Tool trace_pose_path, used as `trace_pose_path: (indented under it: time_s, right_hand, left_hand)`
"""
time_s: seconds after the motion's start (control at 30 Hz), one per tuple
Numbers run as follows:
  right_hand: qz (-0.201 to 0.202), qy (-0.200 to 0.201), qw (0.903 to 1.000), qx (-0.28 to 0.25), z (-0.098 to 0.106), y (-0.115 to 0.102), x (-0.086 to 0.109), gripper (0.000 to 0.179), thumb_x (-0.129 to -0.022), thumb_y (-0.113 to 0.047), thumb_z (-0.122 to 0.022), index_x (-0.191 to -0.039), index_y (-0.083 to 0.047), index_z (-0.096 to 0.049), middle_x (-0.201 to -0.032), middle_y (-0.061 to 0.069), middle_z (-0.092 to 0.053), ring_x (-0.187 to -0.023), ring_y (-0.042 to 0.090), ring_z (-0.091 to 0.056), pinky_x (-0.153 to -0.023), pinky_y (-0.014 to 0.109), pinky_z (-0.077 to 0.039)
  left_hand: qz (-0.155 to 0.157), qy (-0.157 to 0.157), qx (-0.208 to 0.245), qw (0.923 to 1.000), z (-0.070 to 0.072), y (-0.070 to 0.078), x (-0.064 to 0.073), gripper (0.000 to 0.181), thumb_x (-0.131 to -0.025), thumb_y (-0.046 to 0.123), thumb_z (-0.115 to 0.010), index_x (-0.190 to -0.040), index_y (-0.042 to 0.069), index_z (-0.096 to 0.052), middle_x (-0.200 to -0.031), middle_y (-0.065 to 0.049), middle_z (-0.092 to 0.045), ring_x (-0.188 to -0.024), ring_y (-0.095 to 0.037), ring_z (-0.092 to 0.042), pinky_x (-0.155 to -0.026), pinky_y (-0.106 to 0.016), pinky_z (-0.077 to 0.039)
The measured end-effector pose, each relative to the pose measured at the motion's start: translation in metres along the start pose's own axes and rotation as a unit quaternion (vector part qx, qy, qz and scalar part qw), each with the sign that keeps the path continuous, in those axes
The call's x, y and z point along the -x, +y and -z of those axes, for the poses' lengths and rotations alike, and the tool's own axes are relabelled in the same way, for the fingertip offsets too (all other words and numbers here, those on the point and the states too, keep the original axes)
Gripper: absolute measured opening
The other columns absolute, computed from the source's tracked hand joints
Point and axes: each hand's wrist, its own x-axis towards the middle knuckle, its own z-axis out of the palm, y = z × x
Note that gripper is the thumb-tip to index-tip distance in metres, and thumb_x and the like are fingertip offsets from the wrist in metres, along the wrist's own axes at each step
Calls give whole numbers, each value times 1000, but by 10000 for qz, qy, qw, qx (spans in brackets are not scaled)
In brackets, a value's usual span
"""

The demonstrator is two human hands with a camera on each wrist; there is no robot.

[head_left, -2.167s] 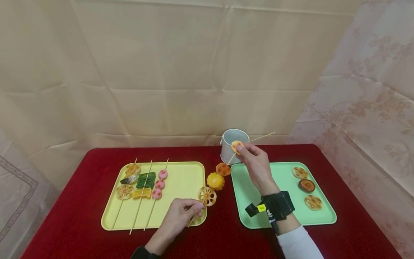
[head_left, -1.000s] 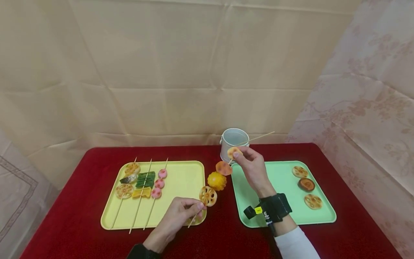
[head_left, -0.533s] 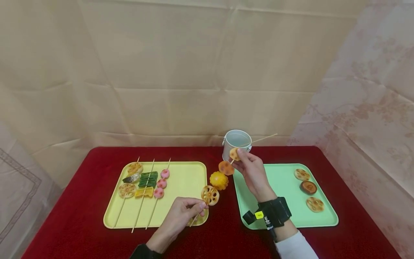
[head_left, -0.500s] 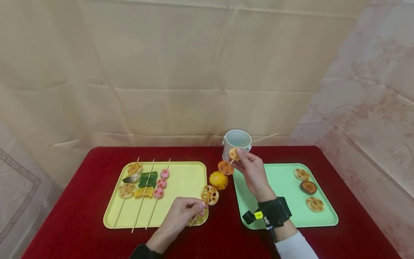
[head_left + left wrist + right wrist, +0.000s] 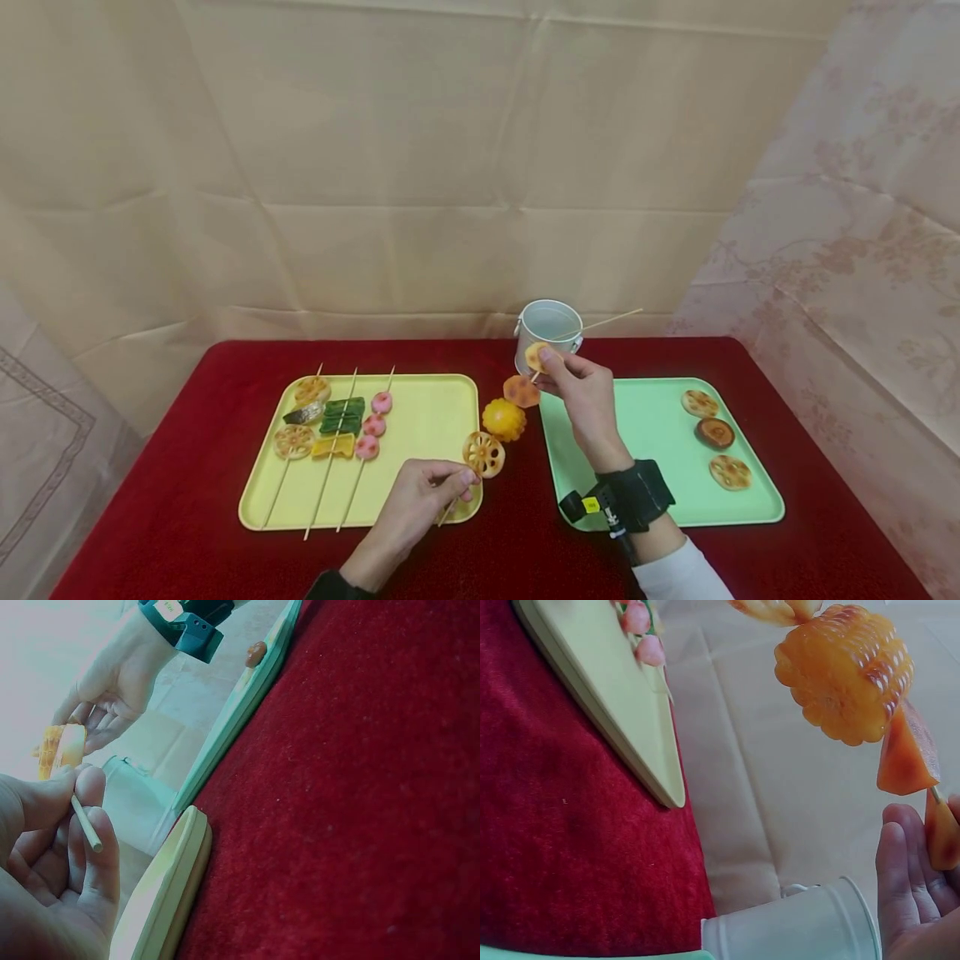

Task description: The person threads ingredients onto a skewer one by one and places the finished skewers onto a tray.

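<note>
My left hand [image 5: 420, 502] pinches the lower end of a thin wooden skewer [image 5: 87, 825] between thumb and forefinger. Threaded up from there are a browned lotus root slice [image 5: 483, 454], a corn piece [image 5: 503, 420] and an orange carrot-like slice [image 5: 521, 391]. At the upper end my right hand [image 5: 588, 404] pinches a yellow-orange slice [image 5: 536, 357] between thumb and fingers; a short bit of stick shows below it. The right wrist view has the corn piece [image 5: 844, 679] and orange slice [image 5: 907, 754] close up. The skewer's tip is hidden at the right hand.
The yellow tray [image 5: 431, 417] on the left bears 3 filled skewers. A green tray [image 5: 637, 500] on the right holds two lotus root slices [image 5: 731, 472] and a mushroom [image 5: 715, 433]. Behind stands a white bucket [image 5: 528, 333] with a bare skewer [image 5: 615, 317] leaning out.
Over the last two seconds the right hand has moved down and left, bringing the yellow-orange slice nearer the orange slice. The left hand stays almost in place, and the view has shifted slightly.
</note>
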Motion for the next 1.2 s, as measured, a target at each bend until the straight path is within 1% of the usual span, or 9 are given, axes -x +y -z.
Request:
trace_pose_path:
  time_s: [0.3,0.43,0.53,0.63,0.73,0.8,0.87,1.0,1.2]
  right_hand:
    - [45,-119,9996,252,-7,4,4,46,-96,-43,-74,-117,-2,-77,-105,12,-77,-91,20,-75,-86,31,-59]
    - [-53,-173,9992,365,-13,4,5,49,-95,-48,-74,-118,-4,-78,-107,10,-77,-97,20,-75,-90,33,-58]
    - [-129,-226,9995,168,-12,4,6,48,-97,-45,-73,-119,-2,-76,-107,10,-77,-96,19,-75,-90,32,-58]
    - [-267,-677,9968,-339,-9,4,6,46,-103,-36,-67,-128,2,-68,-115,14,-73,-98,20,-74,-90,33,-58]
    - [-473,-1285,9881,-703,-6,2,7,45,-106,-28,-62,-137,4,-58,-124,18,-68,-101,23,-73,-92,35,-58]
    - [-578,-1584,9832,-696,-7,1,7,47,-104,-26,-64,-140,4,-55,-127,19,-67,-102,24,-72,-93,36,-57]
    - [-661,-1676,9821,-554,-8,1,8,49,-102,-25,-68,-140,3,-56,-127,19,-68,-103,24,-72,-93,35,-57]
    - [-645,-1505,9862,-245,-13,0,11,48,-98,-25,-74,-135,2,-60,-123,18,-70,-103,25,-72,-93,36,-57]
    - [-562,-1102,9923,89,-22,1,17,44,-96,-27,-77,-128,0,-64,-116,16,-71,-102,26,-71,-96,42,-56]
  left_hand:
    - [58,-209,236,9995,2,-1,2,25,-99,13,-70,-100,-12,-75,-73,0,-68,-69,-8,-59,-62,-20,-46]
    - [-75,-150,173,9997,1,1,2,25,-99,14,-70,-99,-11,-75,-73,0,-69,-69,-8,-59,-63,-20,-45]
    - [-89,-99,155,9998,0,2,2,24,-98,12,-71,-99,-11,-76,-73,0,-69,-67,-7,-57,-62,-19,-44]
    - [-47,-106,175,9998,0,4,2,24,-99,12,-70,-100,-12,-75,-74,-1,-70,-66,-6,-56,-61,-19,-44]
    - [7,-103,233,9997,2,5,2,24,-99,12,-70,-103,-12,-75,-76,-5,-71,-66,-7,-58,-61,-19,-45]
    - [19,-86,245,9997,3,5,1,24,-100,11,-69,-105,-12,-75,-77,-8,-72,-65,-8,-59,-62,-20,-46]
    - [28,-38,186,9998,4,4,1,23,-99,11,-69,-105,-11,-75,-77,-10,-71,-65,-9,-59,-63,-20,-46]
    - [-54,145,25,9999,4,3,0,20,-98,10,-71,-102,-9,-77,-76,-11,-71,-62,-7,-57,-61,-20,-44]
    - [-341,784,-616,9944,0,2,0,10,-92,10,-77,-93,0,-81,-73,-8,-73,-62,-4,-56,-58,-20,-42]
